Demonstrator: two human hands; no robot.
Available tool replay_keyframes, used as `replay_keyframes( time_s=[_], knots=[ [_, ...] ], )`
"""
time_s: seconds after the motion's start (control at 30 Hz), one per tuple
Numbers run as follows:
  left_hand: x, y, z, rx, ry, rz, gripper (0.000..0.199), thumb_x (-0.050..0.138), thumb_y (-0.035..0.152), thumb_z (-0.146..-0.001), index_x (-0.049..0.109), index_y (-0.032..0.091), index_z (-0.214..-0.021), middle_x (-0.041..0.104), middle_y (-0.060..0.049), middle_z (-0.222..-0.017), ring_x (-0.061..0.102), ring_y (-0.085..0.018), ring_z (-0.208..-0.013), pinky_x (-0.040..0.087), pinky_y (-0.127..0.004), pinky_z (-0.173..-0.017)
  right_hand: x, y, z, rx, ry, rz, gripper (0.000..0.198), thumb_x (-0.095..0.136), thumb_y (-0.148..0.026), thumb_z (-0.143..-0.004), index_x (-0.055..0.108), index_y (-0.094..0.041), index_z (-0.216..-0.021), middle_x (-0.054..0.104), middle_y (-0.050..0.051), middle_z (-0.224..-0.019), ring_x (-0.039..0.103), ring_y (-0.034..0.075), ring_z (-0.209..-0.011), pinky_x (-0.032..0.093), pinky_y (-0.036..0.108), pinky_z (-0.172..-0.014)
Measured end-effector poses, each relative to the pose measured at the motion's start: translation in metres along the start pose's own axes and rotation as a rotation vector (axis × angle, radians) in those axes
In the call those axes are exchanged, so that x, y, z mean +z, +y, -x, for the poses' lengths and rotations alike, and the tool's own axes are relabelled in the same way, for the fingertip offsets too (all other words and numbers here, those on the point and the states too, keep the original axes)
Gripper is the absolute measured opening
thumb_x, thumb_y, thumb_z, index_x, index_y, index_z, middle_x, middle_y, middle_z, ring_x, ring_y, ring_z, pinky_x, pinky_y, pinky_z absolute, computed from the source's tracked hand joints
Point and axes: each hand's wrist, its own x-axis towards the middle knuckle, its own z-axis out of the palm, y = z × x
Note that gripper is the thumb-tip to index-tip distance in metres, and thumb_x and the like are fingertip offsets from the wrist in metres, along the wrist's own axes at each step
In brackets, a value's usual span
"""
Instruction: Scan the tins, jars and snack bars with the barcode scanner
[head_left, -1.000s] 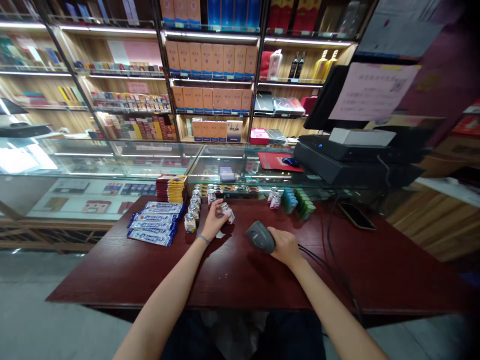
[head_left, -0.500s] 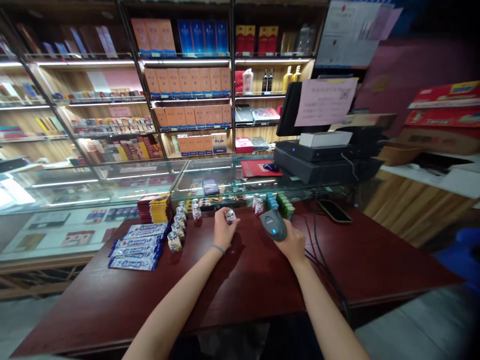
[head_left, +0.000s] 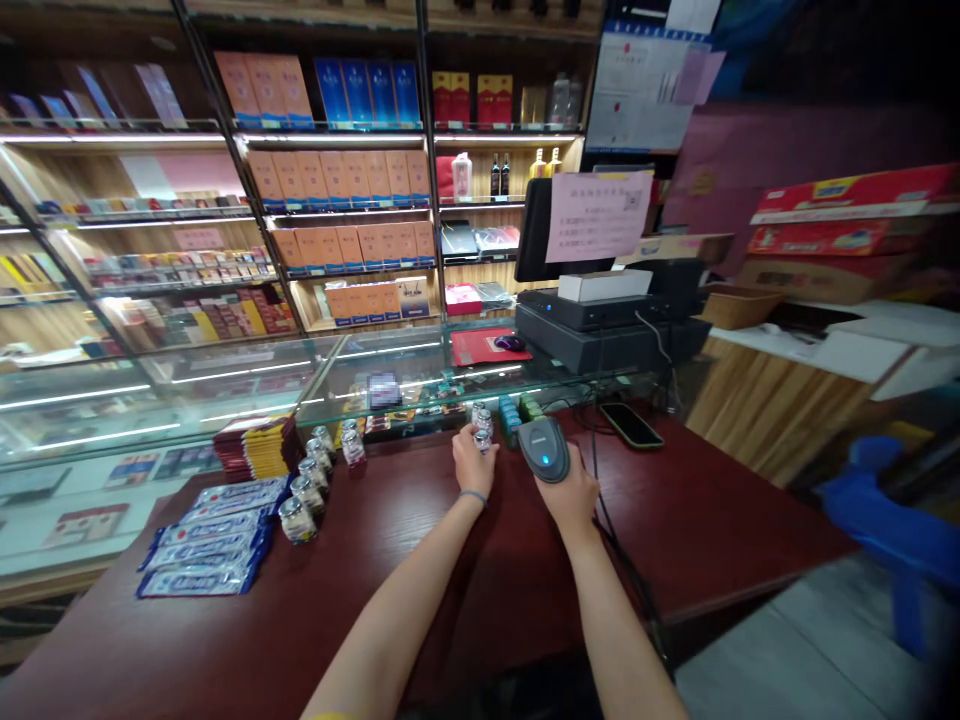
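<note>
My left hand [head_left: 471, 468] is closed around a small jar with a silvery lid [head_left: 482, 440], low over the counter's far side. Just behind it stand similar jars [head_left: 478, 411], next to blue-green packs [head_left: 508, 415] and green packs [head_left: 530, 406]. In my right hand [head_left: 576, 505] is a dark grey barcode scanner [head_left: 543, 447] with a lit blue light, its head turned toward the packs. To the left, a row of several small jars [head_left: 307, 493] and a pair of jars [head_left: 351, 445] stand upright on the dark red counter [head_left: 360, 590].
Blue-and-white sachets [head_left: 206, 540] and stacked red and yellow packs [head_left: 259, 447] lie at left. A phone [head_left: 631, 425] and black cables [head_left: 626, 560] are on the right. Behind are a glass case [head_left: 337, 400], a monitor [head_left: 534, 230] and a blue stool [head_left: 892, 510].
My left hand has carried the jar rightward to the jars beside the blue-green packs. My right hand still holds the scanner. The view has turned slightly right.
</note>
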Motion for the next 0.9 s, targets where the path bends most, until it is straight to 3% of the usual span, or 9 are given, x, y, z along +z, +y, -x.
replay_keyframes(
  time_s=[0.2, 0.47, 0.6, 0.77, 0.9],
  knots=[
    [0.015, 0.007, -0.003, -0.006, -0.013, -0.041, 0.047, 0.074, 0.019, -0.074, 0.052, 0.024, -0.115, 0.049, -0.007, -0.109, 0.054, -0.026, -0.106, 0.044, -0.042, -0.095, -0.004, -0.003, -0.003, 0.027, -0.023, -0.021, 0.031, 0.063, -0.037, -0.079, 0.059, -0.018, -0.102, 0.066, 0.005, -0.063, 0.064, 0.024, -0.055, 0.04, 0.029, -0.051],
    [0.018, 0.006, -0.002, -0.003, -0.038, -0.1, 0.048, 0.072, 0.021, -0.076, 0.052, 0.023, -0.12, 0.049, -0.01, -0.111, 0.052, -0.029, -0.107, 0.044, -0.045, -0.095, -0.004, -0.003, 0.0, 0.045, -0.027, -0.052, 0.033, 0.063, -0.039, -0.081, 0.059, -0.016, -0.104, 0.068, 0.007, -0.066, 0.065, 0.024, -0.057, 0.043, 0.03, -0.054],
    [0.016, 0.006, 0.002, 0.039, -0.011, -0.092, 0.062, 0.074, 0.018, -0.072, 0.047, 0.023, -0.127, 0.047, -0.012, -0.117, 0.048, -0.03, -0.115, 0.041, -0.047, -0.1, -0.002, -0.002, 0.001, 0.012, 0.003, -0.041, 0.033, 0.064, -0.039, -0.08, 0.06, -0.016, -0.103, 0.068, 0.006, -0.066, 0.066, 0.024, -0.056, 0.043, 0.029, -0.053],
    [-0.008, 0.003, -0.001, 0.093, 0.022, -0.085, 0.082, 0.08, 0.025, -0.068, 0.038, 0.018, -0.138, 0.043, -0.015, -0.127, 0.043, -0.031, -0.122, 0.037, -0.05, -0.105, 0.0, -0.004, 0.003, -0.031, 0.014, -0.015, 0.033, 0.063, -0.04, -0.08, 0.06, -0.016, -0.103, 0.067, 0.005, -0.063, 0.064, 0.022, -0.053, 0.041, 0.028, -0.051],
    [-0.052, -0.007, -0.008, 0.162, 0.046, -0.052, 0.081, 0.079, 0.031, -0.071, 0.037, 0.019, -0.139, 0.043, -0.015, -0.129, 0.044, -0.03, -0.122, 0.037, -0.05, -0.107, 0.002, -0.009, 0.006, -0.071, 0.026, -0.014, 0.033, 0.062, -0.041, -0.081, 0.06, -0.016, -0.101, 0.065, 0.004, -0.061, 0.062, 0.02, -0.051, 0.038, 0.026, -0.051]
  ],
)
